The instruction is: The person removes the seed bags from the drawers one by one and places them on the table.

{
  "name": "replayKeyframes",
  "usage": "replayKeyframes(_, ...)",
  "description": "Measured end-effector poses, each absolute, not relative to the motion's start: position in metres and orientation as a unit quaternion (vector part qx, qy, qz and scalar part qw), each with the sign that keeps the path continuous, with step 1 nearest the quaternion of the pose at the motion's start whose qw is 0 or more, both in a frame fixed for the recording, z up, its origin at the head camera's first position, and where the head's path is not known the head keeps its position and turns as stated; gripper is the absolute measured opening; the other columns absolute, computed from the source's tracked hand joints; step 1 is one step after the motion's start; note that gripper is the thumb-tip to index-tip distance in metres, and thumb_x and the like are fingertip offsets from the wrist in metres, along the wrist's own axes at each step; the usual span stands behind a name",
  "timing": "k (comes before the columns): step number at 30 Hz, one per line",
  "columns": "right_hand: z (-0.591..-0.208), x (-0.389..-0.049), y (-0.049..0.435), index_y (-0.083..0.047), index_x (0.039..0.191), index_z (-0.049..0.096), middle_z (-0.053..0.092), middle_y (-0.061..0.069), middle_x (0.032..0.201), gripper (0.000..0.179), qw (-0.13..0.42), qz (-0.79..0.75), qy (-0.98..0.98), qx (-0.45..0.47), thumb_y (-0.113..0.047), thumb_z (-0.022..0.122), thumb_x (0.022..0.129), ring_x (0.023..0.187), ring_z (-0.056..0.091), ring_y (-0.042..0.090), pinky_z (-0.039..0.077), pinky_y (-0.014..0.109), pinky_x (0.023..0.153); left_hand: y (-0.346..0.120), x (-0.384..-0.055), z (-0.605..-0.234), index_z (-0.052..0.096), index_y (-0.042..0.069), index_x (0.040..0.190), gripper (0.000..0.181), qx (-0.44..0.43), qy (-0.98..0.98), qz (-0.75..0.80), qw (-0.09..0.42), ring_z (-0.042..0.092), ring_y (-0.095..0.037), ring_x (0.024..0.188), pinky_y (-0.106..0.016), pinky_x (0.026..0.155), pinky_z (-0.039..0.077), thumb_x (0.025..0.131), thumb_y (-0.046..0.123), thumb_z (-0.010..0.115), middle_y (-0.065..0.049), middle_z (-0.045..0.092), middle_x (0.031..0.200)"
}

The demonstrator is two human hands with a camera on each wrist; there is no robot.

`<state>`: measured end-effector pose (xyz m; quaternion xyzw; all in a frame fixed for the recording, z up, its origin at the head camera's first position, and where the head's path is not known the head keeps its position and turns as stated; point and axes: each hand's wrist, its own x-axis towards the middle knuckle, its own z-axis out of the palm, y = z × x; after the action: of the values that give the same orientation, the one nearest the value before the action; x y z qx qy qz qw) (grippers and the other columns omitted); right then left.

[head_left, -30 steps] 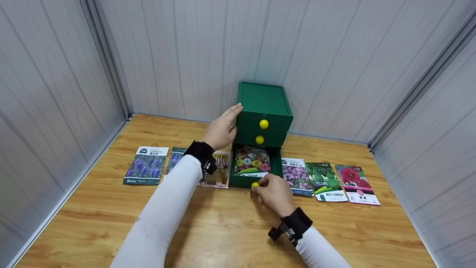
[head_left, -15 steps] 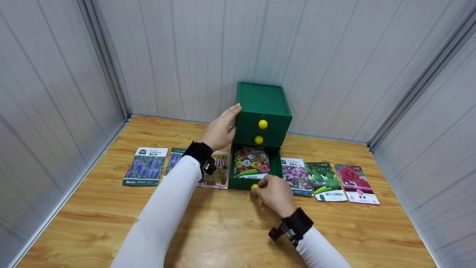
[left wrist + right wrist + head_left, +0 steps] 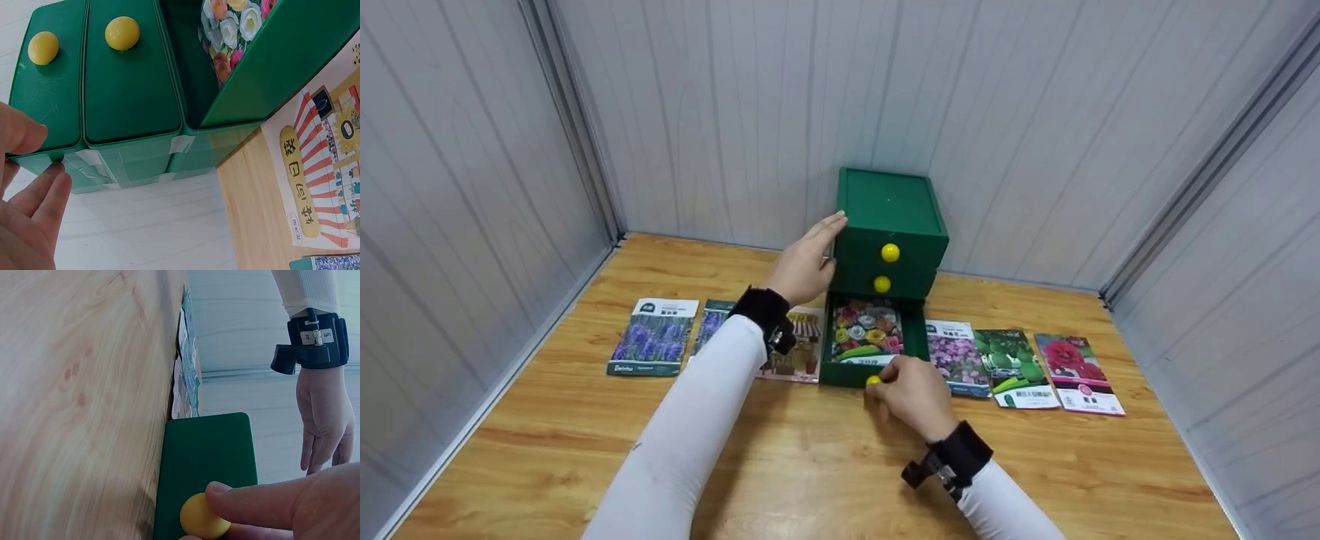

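A green drawer cabinet (image 3: 891,199) stands at the back, its bottom drawer (image 3: 915,334) pulled out and the two upper drawers closed. My right hand (image 3: 913,394) pinches the yellow knob (image 3: 198,517) of that bottom drawer between thumb and fingers. Inside it lies a seed packet (image 3: 868,328) printed with colourful flowers. My left hand (image 3: 804,262) rests against the cabinet's left side, fingers fairly straight; in the left wrist view its thumb (image 3: 25,135) is by the top drawer's front edge. Two more yellow knobs (image 3: 122,33) show on the upper drawers.
Flat on the wooden table (image 3: 810,465) left of the cabinet lie a lavender packet (image 3: 652,337), a second purple one (image 3: 711,324) and a striped-awning packet (image 3: 802,345). To the right lie pink-flower (image 3: 958,358), green-fruit (image 3: 1015,367) and red-flower packets (image 3: 1080,373). Pale panel walls surround the table.
The bottom drawer has slid slightly farther out toward me, with my right hand on its knob. My left hand stays against the cabinet's side.
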<state>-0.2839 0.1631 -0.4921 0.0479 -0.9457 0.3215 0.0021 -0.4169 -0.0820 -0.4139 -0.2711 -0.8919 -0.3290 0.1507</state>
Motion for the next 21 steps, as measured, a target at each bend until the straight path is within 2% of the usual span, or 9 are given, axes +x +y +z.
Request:
replayKeyframes(5, -0.4909, -0.2829, 0.1629, -0.016, 0.090, 0.079, 0.074, -0.003, 0.088, 0.019, 0.007, 0.315, -0.948, 0.052, -0.028, 0.095, 0.091, 0.080, 0.065, 0.018, 0.055, 0.038, 0.074, -0.0824, -0.4160, -0.4132, 0.036, 0.008, 0.174, 0.068, -0.276, -0.889, -0.332, 0.153, 0.047, -0.021, 0.062, -0.036, 0.071, 0.040, 0.111, -0.003, 0.059, -0.004, 0.031, 0.182)
replayKeyframes(13, -0.4894, -0.2827, 0.1619, -0.017, 0.090, 0.079, 0.073, -0.003, 0.089, 0.019, 0.003, 0.310, -0.949, 0.051, -0.027, 0.094, 0.092, 0.080, 0.065, 0.019, 0.056, 0.038, 0.075, -0.0833, -0.4159, -0.4124, 0.036, 0.008, 0.174, 0.067, -0.277, -0.888, -0.334, 0.152, 0.044, -0.021, 0.060, -0.035, 0.070, 0.040, 0.111, -0.003, 0.058, -0.005, 0.031, 0.182)
replayKeyframes(21, -0.4890, -0.2826, 0.1616, -0.016, 0.091, 0.079, 0.074, -0.003, 0.090, 0.019, 0.000, 0.304, -0.951, 0.053, -0.028, 0.094, 0.091, 0.081, 0.066, 0.019, 0.057, 0.040, 0.076, -0.0831, -0.4159, -0.4117, 0.036, 0.008, 0.174, 0.068, -0.276, -0.888, -0.335, 0.152, 0.058, -0.023, 0.067, -0.035, 0.074, 0.044, 0.111, -0.003, 0.059, -0.005, 0.030, 0.182)
